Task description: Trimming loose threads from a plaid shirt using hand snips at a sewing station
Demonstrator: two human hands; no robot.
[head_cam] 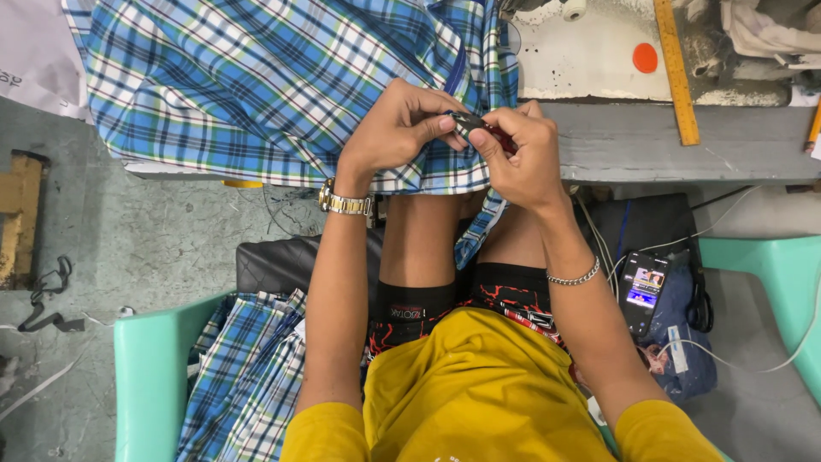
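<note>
A: Where are the hands, and what do they hold?

B: Both meet near the top centre of the view, at the front edge of the grey counter (650, 141). The left hand (398, 128) pinches a small dark tool (479, 127) between thumb and fingertips; its grip is clenched on the tool's left end. The right hand (522, 158) curls around the tool's right end, where a bit of red shows between the fingers, and its grip is clenched on it too.

A: Which way does the tool lie?

B: Its long axis runs roughly left to right, sloping slightly down toward the right hand. Most of it is hidden by fingers, so I cannot tell what kind of tool it is or which end is the working one.

A: What is around it?

B: A blue, white and green plaid cloth (256, 85) lies spread over the counter and hangs off its edge, just under the hands; a narrow strip of it drops between the person's knees. A folded stack of the same plaid (248, 368) rests on a mint green chair (150, 376) at the person's left. A phone (643, 287) with a lit screen lies at the right, and a yellow ruler (677, 73) lies lengthwise on the counter, well apart from the hands.
</note>
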